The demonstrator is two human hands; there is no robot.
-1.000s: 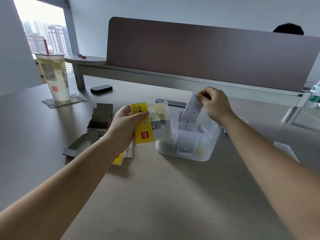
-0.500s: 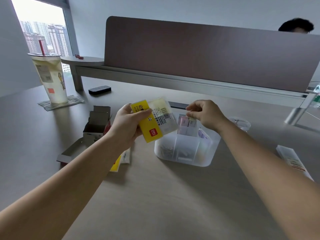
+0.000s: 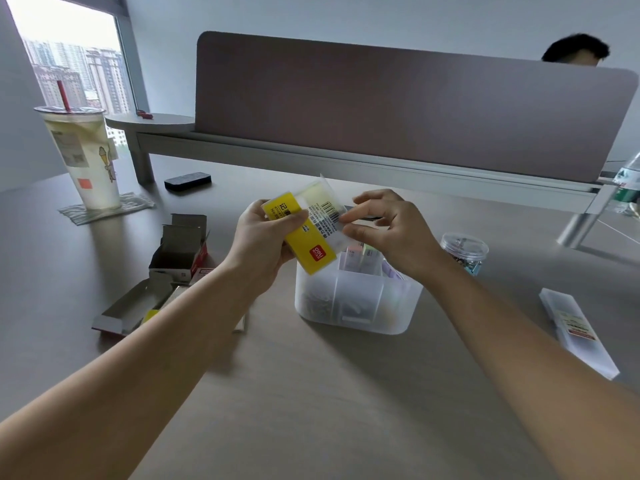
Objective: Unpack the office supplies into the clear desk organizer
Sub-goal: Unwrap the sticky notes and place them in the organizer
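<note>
Both hands, left hand (image 3: 258,242) and right hand (image 3: 388,230), pinch the sticky-note pack (image 3: 304,230) above the organizer (image 3: 356,306), opened boxes (image 3: 173,261) left.

surface: grey-brown desk (image 3: 311,393), matte, goes all the way back to a divider rail
middle: frosted clear organizer (image 3: 356,306) sits right on it, stuff in the compartments
left of that: a couple of opened cardboard boxes (image 3: 180,251), flaps up, one flattened-ish tray (image 3: 131,306) nearer the edge
far left: big iced drink cup (image 3: 86,157) with a red straw, standing on a crinkly wrapper (image 3: 104,207)
back: small black block (image 3: 187,180), lying flat
right: little clear round tub of clips (image 3: 464,249), just beside the organizer
far right: long clear plastic case (image 3: 578,330), lying flat, well apart
</note>
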